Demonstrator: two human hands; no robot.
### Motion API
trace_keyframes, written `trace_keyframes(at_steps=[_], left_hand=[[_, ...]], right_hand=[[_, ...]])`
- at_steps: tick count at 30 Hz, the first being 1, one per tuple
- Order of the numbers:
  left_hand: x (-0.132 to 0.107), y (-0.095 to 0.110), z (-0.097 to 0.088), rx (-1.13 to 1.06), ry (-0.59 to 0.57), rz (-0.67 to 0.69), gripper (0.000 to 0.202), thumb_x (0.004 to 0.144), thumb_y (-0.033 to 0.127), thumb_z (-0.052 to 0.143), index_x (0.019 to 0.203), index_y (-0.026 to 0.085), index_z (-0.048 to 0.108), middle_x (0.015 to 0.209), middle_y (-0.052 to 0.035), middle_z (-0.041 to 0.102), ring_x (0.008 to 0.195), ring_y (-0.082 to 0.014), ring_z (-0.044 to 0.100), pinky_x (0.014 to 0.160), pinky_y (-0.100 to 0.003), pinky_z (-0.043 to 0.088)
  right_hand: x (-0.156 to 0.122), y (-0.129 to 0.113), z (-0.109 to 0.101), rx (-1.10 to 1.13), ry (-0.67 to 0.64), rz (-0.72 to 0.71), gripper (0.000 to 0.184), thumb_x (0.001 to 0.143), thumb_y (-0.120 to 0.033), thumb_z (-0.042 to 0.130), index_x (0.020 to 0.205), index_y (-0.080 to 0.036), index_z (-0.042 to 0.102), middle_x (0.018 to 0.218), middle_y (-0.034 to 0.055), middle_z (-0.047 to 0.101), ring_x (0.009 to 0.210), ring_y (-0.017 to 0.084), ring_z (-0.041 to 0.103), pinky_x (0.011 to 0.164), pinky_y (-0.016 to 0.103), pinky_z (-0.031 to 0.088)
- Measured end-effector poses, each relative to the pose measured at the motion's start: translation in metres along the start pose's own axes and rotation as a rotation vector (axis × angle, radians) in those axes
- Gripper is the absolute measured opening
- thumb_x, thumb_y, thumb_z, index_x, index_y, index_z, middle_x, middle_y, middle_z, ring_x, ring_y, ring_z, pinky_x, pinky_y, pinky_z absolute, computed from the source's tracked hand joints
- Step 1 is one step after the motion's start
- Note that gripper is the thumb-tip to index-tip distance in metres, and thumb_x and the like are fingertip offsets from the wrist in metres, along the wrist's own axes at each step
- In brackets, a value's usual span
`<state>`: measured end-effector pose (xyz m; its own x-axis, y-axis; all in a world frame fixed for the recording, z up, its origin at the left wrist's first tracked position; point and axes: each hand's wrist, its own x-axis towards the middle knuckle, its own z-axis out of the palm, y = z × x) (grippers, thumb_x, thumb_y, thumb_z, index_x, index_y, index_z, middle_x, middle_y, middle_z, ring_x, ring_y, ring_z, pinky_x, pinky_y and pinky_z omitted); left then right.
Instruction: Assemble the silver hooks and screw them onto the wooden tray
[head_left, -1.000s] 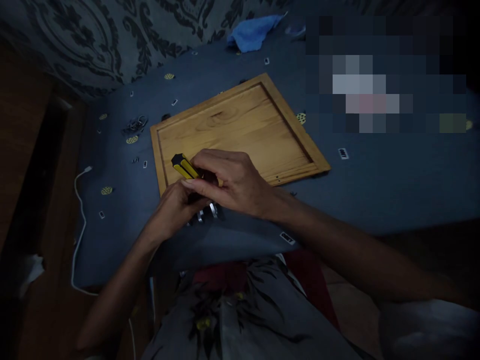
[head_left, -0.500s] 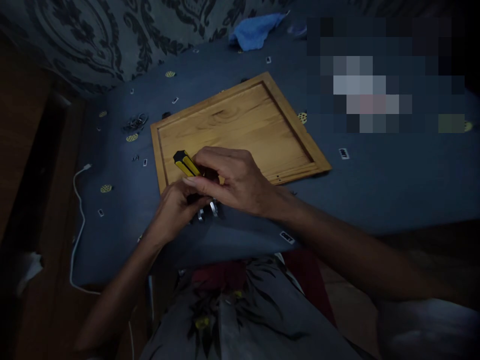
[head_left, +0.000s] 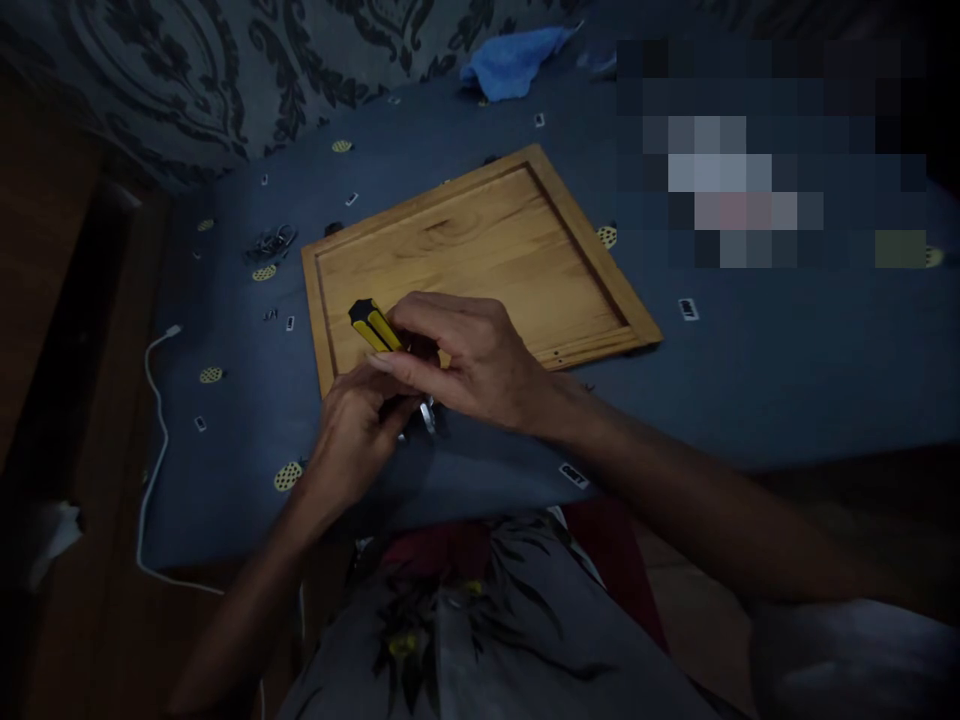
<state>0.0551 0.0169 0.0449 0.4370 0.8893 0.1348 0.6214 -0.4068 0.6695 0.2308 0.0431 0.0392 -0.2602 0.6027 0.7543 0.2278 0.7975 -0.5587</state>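
Note:
My right hand [head_left: 476, 350] is closed round a screwdriver [head_left: 376, 325] with a yellow and black handle, which tilts up to the left. The screwdriver's lower end is hidden by my hands. Close beside it, my left hand [head_left: 356, 420] has its fingers bent in by the near edge of a wooden panel [head_left: 480, 235]; what they pinch is hidden. A shiny curved metal piece [head_left: 427, 415] shows just below my fingers, at that edge. The panel has a raised frame and lies flat, with two small dark holes near its front right edge.
Dark bits [head_left: 271, 243] lie in a small heap on the blue patterned cloth [head_left: 480, 470], left of the panel. A white cable [head_left: 154, 400] runs down the left side. At the back is a blue rag [head_left: 514, 65]. The upper right is pixelated.
My left hand has shifted slightly, covering more of the metal piece and uncovering a yellow print on the cloth. My right hand and the screwdriver have hardly moved.

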Motion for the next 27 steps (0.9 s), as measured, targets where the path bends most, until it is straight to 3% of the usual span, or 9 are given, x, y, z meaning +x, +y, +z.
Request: trace_keyframes(at_steps=[7,16,27], left_hand=[[-0.0023,0.0032,0.0021,-0.057,0.014,-0.007,0.012,0.093,0.023,0.064,0.087,0.025,0.075,0.094,-0.0018,0.078,0.092,-0.0227,0.073,0.084,-0.036,0.056],[-0.0045,0.0016,0.0038,-0.092,0.007,-0.111,0.007,0.089,0.025,0.063,0.089,0.021,0.068,0.093,-0.0048,0.075,0.09,-0.0235,0.071,0.081,-0.036,0.055],[-0.0055,0.0005,0.006,-0.092,0.046,-0.023,0.007,0.088,0.017,0.063,0.087,0.022,0.067,0.095,-0.0039,0.074,0.093,-0.0222,0.07,0.084,-0.036,0.055]], right_hand=[[0.0004,-0.0015,-0.0015,-0.011,-0.006,0.003,0.021,0.103,-0.029,0.057,0.087,-0.017,0.054,0.079,-0.0018,0.055,0.07,0.009,0.053,0.066,0.023,0.042],[0.0009,-0.0024,-0.0025,-0.025,-0.015,0.013,0.02,0.102,-0.028,0.059,0.085,-0.018,0.053,0.077,-0.0023,0.054,0.068,0.009,0.05,0.064,0.023,0.04],[0.0012,-0.0026,-0.0026,-0.032,-0.015,0.006,0.02,0.101,-0.025,0.061,0.084,-0.017,0.054,0.076,-0.0024,0.053,0.067,0.009,0.05,0.064,0.023,0.041]])
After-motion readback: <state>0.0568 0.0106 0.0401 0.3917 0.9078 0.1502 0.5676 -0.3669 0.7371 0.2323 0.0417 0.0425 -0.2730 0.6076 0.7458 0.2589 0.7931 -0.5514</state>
